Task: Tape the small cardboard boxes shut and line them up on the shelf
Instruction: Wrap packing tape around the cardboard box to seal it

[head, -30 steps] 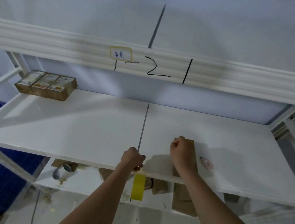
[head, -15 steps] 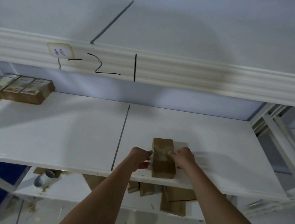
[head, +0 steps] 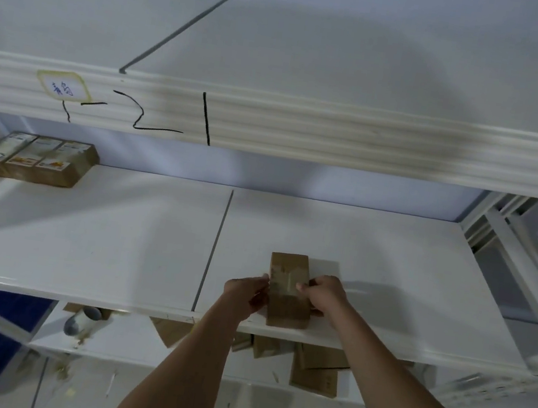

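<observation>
A second ago the box (head: 288, 289) was mostly hidden under the right hand (head: 325, 295), and a yellow roll of tape was dangling from the left hand (head: 245, 292) below the shelf edge. Now the roll is gone from sight, and the box is seen whole near the front edge of the shelf (head: 115, 251), just right of the seam between the boards. A strip of tape seems to run across its top, though the view is too blurred for certainty. The taping of this box is judged finished or nearly so, with the lining-up still to be done. Three boxes (head: 37, 159) are already lined up at the far left, well apart from it. The box is held between both hands, fingers curled against its two sides and the right thumb laid on its top.
</observation>
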Tool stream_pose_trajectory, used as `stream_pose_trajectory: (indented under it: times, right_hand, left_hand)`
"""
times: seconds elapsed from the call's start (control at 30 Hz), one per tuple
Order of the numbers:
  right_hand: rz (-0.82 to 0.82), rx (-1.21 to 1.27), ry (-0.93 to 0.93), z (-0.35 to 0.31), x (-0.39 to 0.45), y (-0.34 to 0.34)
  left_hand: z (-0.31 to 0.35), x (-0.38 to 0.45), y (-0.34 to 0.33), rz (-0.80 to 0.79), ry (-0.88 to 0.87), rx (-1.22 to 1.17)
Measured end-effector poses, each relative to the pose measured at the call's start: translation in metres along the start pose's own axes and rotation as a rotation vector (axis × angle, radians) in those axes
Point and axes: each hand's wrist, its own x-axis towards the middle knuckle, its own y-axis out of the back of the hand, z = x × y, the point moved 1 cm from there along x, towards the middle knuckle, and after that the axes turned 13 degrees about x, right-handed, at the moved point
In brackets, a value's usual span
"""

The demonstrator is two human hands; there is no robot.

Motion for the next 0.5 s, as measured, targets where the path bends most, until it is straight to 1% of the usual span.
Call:
stream_pose_trajectory:
  times: [0.13,0.2,0.33,0.47,0.5]
  right_hand:
    - [0.02,0.06,-0.017,0.004,0.001,-0.001]
    - [0.017,0.085,-0.027,0.004,0.001,-0.001]
    - [0.02,0.124,-0.031,0.005,0.001,-0.001]
    - [0.057,0.141,-0.017,0.006,-0.001,-0.004]
    - [0.063,0.139,-0.014,0.006,-0.001,-0.005]
  left_hand:
    - [-0.01,0.002,-0.006,0.042,0.049,-0.117]
    - [-0.011,0.003,-0.009,0.062,0.07,-0.133]
    - [-0.02,0.033,-0.018,0.11,0.118,-0.121]
    - [-0.017,0.006,-0.028,0.155,0.1,-0.103]
    - [-0.018,0.006,-0.029,0.171,0.097,-0.135]
